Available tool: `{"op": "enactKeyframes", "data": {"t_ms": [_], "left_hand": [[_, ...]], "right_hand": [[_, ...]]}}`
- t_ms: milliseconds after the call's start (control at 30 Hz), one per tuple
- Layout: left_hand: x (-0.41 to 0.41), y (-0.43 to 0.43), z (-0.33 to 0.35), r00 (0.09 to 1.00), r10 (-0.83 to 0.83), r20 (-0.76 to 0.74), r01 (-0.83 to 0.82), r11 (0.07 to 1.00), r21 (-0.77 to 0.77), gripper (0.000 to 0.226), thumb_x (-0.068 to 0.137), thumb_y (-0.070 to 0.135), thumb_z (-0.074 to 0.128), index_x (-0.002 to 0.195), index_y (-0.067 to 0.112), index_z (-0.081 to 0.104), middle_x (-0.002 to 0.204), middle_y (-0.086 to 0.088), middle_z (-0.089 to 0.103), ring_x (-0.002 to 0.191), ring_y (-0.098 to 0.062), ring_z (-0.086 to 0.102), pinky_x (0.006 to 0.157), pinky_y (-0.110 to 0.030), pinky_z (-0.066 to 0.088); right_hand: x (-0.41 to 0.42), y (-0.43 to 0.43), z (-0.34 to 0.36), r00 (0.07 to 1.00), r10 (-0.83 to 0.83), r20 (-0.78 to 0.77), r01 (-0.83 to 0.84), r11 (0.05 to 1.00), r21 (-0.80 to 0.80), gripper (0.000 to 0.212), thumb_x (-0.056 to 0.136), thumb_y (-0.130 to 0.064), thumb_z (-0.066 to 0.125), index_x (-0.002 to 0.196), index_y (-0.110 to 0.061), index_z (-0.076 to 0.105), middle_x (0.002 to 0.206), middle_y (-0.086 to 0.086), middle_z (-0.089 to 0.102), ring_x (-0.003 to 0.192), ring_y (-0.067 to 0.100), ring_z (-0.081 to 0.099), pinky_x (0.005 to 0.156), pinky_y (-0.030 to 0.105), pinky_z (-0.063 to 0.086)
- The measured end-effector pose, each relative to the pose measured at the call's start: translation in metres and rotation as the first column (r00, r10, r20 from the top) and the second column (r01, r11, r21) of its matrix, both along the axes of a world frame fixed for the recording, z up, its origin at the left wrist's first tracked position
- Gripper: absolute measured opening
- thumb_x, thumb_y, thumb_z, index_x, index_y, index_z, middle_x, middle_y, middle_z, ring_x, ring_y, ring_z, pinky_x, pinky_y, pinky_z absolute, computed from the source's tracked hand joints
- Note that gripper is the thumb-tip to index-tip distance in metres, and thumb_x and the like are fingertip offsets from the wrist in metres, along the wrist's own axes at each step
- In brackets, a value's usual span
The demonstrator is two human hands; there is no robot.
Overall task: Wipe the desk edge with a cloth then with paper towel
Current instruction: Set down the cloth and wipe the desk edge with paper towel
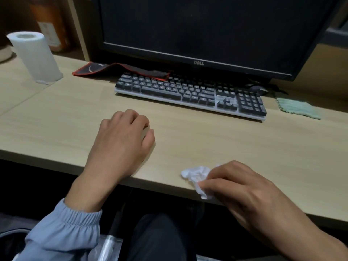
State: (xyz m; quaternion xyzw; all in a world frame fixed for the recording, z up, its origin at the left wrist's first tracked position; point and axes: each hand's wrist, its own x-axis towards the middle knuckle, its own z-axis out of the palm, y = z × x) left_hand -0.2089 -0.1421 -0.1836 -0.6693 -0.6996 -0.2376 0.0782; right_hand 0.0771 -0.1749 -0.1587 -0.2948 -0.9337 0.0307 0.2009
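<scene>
Across the lower view runs the tabletop (188, 140), its front edge slanting from nine o'clock down to five. At ten o'clock the paper towel roll (35, 57) stands upright, well apart from both hands. Near centre the left grip (122, 140) rests on the wood, loosely curled, holding nothing. At five o'clock the right grip (244, 193) pinches a crumpled paper towel wad (196, 175) against that edge. At three o'clock the green cloth (297, 108) lies flat, untouched, just beside the keyboard (190, 93). Smallest, the wad looks feather-light, soft and easily torn. I judge it best held bunched at its thick middle and pressed gently, so it neither shreds nor slips.
</scene>
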Motion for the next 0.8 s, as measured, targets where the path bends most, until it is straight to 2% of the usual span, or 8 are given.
{"op": "enactKeyframes", "data": {"t_ms": [133, 233, 300, 400, 467, 600, 667, 800], "left_hand": [[0.012, 0.001, 0.002, 0.999, -0.010, -0.051, 0.010, 1.000, 0.006, 0.022, 0.100, 0.030, 0.061, 0.116, 0.017, 0.068, 0.115, -0.008, 0.065, 0.106, -0.033, 0.060, 0.085, -0.051, 0.044], [0.032, -0.003, 0.005, 0.998, -0.062, 0.025, 0.061, 0.997, 0.043, 0.022, 0.099, 0.027, 0.062, 0.119, 0.018, 0.067, 0.116, -0.006, 0.066, 0.108, -0.032, 0.059, 0.084, -0.050, 0.045], [0.052, -0.005, 0.005, 0.991, -0.100, 0.084, 0.096, 0.994, 0.048, 0.025, 0.099, 0.028, 0.055, 0.120, 0.021, 0.066, 0.117, -0.001, 0.065, 0.111, -0.028, 0.058, 0.086, -0.048, 0.043], [0.068, -0.003, -0.002, 0.989, -0.100, 0.107, 0.097, 0.995, 0.037, 0.023, 0.102, 0.028, 0.049, 0.121, 0.024, 0.063, 0.117, 0.005, 0.063, 0.111, -0.023, 0.056, 0.090, -0.042, 0.036], [0.066, -0.002, -0.007, 0.990, -0.084, 0.114, 0.080, 0.996, 0.035, 0.020, 0.104, 0.027, 0.051, 0.119, 0.026, 0.063, 0.115, 0.007, 0.061, 0.111, -0.022, 0.055, 0.090, -0.039, 0.032], [0.063, -0.001, -0.009, 0.992, -0.087, 0.089, 0.085, 0.996, 0.018, 0.013, 0.103, 0.028, 0.053, 0.112, 0.027, 0.062, 0.112, 0.009, 0.059, 0.108, -0.020, 0.053, 0.089, -0.038, 0.031], [0.065, -0.001, -0.009, 0.994, -0.084, 0.072, 0.083, 0.996, 0.014, 0.012, 0.103, 0.028, 0.052, 0.110, 0.027, 0.062, 0.110, 0.009, 0.059, 0.107, -0.021, 0.053, 0.088, -0.037, 0.030], [0.067, -0.003, -0.007, 0.995, -0.074, 0.069, 0.074, 0.997, 0.004, 0.014, 0.104, 0.030, 0.051, 0.112, 0.027, 0.062, 0.111, 0.009, 0.058, 0.107, -0.020, 0.054, 0.089, -0.039, 0.033]], "right_hand": [[-0.001, 0.008, 0.008, 0.999, -0.011, 0.032, 0.012, 1.000, -0.027, 0.019, 0.094, -0.021, 0.059, 0.105, -0.026, 0.073, 0.104, -0.011, 0.064, 0.093, 0.013, 0.062, 0.067, 0.028, 0.052], [-0.014, 0.030, 0.014, 0.999, -0.003, 0.051, 0.007, 0.997, -0.077, 0.022, 0.096, -0.030, 0.054, 0.103, -0.026, 0.074, 0.102, -0.009, 0.064, 0.092, 0.012, 0.061, 0.074, 0.024, 0.050], [-0.020, 0.062, 0.017, 0.995, -0.065, 0.071, 0.070, 0.996, -0.061, 0.024, 0.100, -0.033, 0.054, 0.105, -0.026, 0.076, 0.099, -0.009, 0.063, 0.087, 0.010, 0.062, 0.074, 0.019, 0.047], [-0.023, 0.120, 0.021, 0.968, -0.205, 0.142, 0.207, 0.978, 0.002, 0.018, 0.100, -0.020, 0.059, 0.107, -0.022, 0.076, 0.102, -0.002, 0.066, 0.088, 0.019, 0.065, 0.076, 0.032, 0.055], [-0.021, 0.134, 0.024, 0.957, -0.236, 0.166, 0.244, 0.969, -0.029, 0.016, 0.099, -0.020, 0.063, 0.110, -0.023, 0.075, 0.107, -0.003, 0.066, 0.094, 0.017, 0.065, 0.081, 0.029, 0.054], [-0.015, 0.078, 0.031, 0.978, -0.062, 0.200, 0.099, 0.979, -0.181, 0.019, 0.098, -0.034, 0.059, 0.112, -0.034, 0.072, 0.110, -0.017, 0.061, 0.089, -0.002, 0.058, 0.080, 0.011, 0.047], [-0.012, 0.055, 0.033, 0.981, 0.034, 0.193, 0.023, 0.958, -0.287, 0.017, 0.099, -0.036, 0.058, 0.109, -0.034, 0.072, 0.108, -0.017, 0.059, 0.090, -0.001, 0.058, 0.078, 0.012, 0.044], [-0.008, 0.099, 0.027, 0.983, -0.052, 0.175, 0.087, 0.976, -0.201, 0.017, 0.097, -0.030, 0.064, 0.111, -0.031, 0.072, 0.108, -0.015, 0.062, 0.090, 0.001, 0.060, 0.079, 0.015, 0.048]]}}
